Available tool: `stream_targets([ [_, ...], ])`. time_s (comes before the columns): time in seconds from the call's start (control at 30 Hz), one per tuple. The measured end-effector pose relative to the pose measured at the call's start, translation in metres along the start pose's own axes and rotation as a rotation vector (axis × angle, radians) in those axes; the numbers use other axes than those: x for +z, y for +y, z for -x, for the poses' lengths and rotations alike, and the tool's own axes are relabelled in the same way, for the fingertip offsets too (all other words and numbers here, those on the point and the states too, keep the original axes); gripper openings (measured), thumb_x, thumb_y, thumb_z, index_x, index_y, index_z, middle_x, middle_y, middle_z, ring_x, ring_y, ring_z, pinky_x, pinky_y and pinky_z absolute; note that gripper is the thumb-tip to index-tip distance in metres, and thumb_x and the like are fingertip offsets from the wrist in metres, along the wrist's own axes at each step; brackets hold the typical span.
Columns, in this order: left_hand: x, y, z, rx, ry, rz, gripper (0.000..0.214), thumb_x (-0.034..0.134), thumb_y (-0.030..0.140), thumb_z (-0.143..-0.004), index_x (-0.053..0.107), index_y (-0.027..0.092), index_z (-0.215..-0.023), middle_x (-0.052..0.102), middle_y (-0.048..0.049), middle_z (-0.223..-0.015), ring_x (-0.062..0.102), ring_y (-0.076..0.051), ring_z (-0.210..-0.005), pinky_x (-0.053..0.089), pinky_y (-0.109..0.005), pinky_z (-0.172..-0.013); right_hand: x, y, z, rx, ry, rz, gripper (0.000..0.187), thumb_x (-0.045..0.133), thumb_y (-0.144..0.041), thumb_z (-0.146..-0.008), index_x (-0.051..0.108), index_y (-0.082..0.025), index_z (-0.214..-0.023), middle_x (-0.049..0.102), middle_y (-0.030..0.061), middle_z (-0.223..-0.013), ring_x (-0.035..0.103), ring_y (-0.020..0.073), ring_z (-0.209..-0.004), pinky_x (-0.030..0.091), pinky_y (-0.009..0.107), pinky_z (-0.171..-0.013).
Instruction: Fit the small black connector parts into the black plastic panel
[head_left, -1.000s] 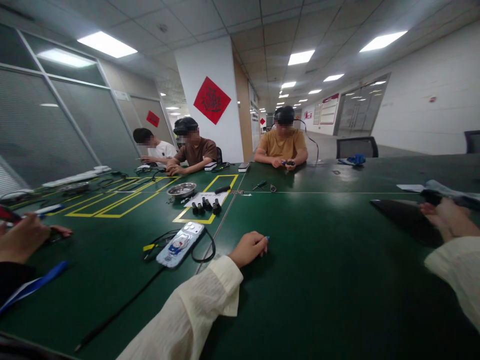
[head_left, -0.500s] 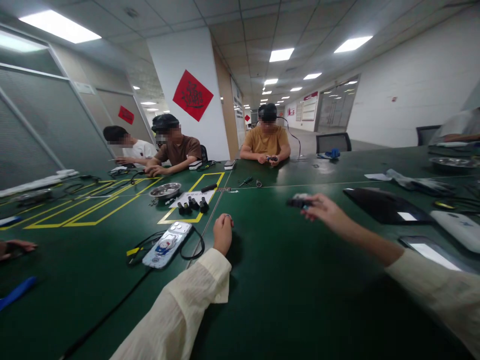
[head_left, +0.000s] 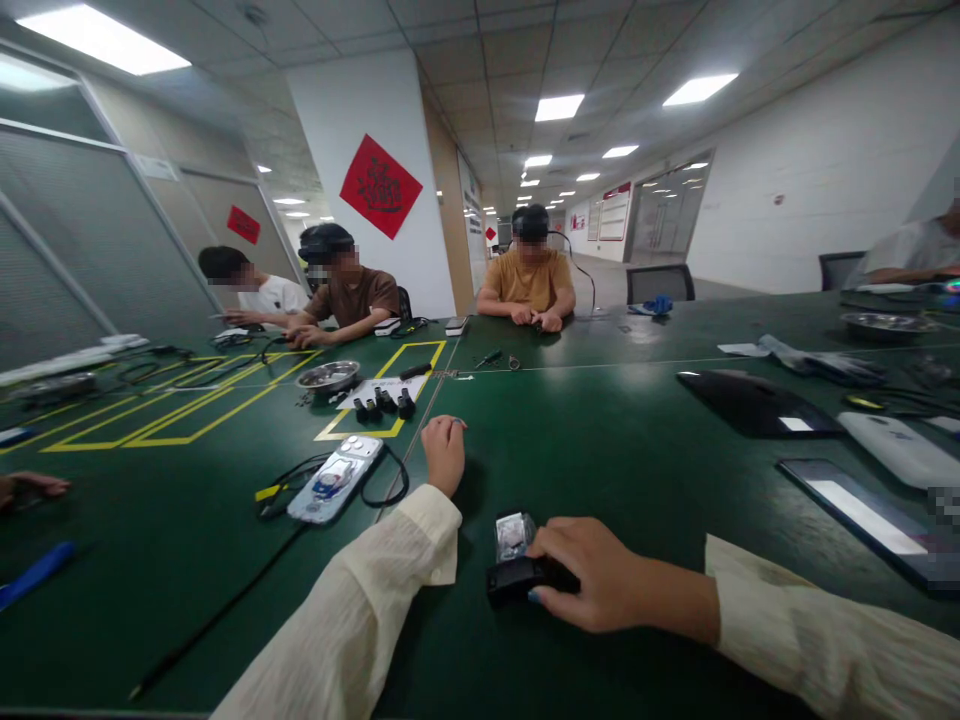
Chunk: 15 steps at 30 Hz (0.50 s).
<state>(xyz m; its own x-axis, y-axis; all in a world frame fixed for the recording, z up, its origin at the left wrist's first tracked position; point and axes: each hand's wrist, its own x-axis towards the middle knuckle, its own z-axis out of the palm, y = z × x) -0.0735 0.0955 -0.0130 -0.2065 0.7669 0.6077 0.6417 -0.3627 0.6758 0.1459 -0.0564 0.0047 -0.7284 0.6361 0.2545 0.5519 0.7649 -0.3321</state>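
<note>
My right hand (head_left: 596,575) is closed around a black device with a clear, silvery part (head_left: 514,580), low over the near middle of the green table (head_left: 637,450). Thumb and fingers grip the black body, and the silvery part points away from me. My left hand (head_left: 444,452) rests on the table further forward, its fingers curled in a loose fist. Its palm side is hidden, so I cannot see whether anything is inside. Left of it lie a phone in a decorated case (head_left: 337,480) and a looped black cable (head_left: 401,490).
Several black cylindrical parts (head_left: 384,403) stand on white paper near a metal bowl (head_left: 328,376). To the right lie a dark glossy panel (head_left: 739,400), a white case (head_left: 900,448) and a tablet (head_left: 855,515). Co-workers sit across the table; another person's hand (head_left: 37,487) shows at left.
My right hand has come down and back toward me, bringing the black device near the table's middle. My left hand stays about where it was. The view has shifted slightly.
</note>
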Motion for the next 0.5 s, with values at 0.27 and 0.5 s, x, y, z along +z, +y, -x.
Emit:
stream_targets([
  [0.27, 0.004, -0.003, -0.001, -0.003, -0.014, 0.077, 0.022, 0.036, 0.022, -0.077, 0.053, 0.019, -0.062, 0.049, -0.0041, -0.078, 0.049, -0.019, -0.084, 0.039, -0.032, -0.079, -0.04, 0.045, -0.004, -0.125, 0.009, 0.277, 0.04, 0.037, -0.043, -0.082, 0.049, -0.021, -0.113, 0.063, 0.0063, -0.091, 0.057, 0.0172, -0.07, 0.04, 0.029, -0.062],
  [0.5, 0.007, -0.005, 0.003, 0.001, -0.044, 0.162, 0.021, 0.039, 0.023, -0.078, 0.053, 0.019, -0.063, 0.046, -0.0032, -0.08, 0.048, -0.018, -0.084, 0.038, -0.031, -0.08, -0.144, 0.196, 0.025, 0.883, 0.284, 0.517, 0.054, 0.034, -0.045, -0.083, 0.036, -0.015, -0.128, 0.048, 0.0218, -0.119, 0.049, 0.0318, -0.104, 0.038, 0.041, -0.077],
])
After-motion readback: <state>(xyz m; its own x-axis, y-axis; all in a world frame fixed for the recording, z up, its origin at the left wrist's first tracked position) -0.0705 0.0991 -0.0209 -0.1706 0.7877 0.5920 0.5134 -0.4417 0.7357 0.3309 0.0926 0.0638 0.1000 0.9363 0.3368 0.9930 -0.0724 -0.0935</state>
